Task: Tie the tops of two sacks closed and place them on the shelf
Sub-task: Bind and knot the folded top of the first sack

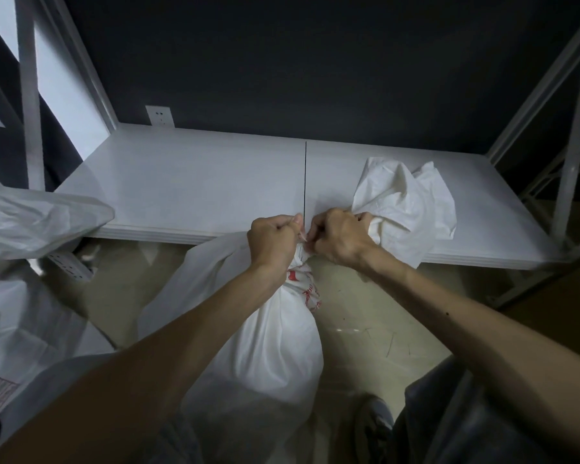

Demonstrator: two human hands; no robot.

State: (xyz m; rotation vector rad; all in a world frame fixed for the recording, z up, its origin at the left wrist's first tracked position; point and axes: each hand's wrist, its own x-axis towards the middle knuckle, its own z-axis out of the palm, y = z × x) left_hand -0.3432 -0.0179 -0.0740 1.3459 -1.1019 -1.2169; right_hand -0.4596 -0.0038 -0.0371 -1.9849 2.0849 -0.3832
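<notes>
Left hand (274,241) and right hand (339,238) are both clenching the gathered neck of the sack (275,349), which is standing on the floor before the shelf (181,182). Any slack while knotting is risking the neck reopening.

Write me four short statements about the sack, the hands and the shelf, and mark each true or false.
1. The left hand and the right hand both grip the sack at its neck. True.
2. The sack's body stands on the shelf. False: it stands on the floor in front; only its loose top lies on the shelf.
3. The sack bears red print. True.
4. The shelf board is black. False: it is white.
</notes>
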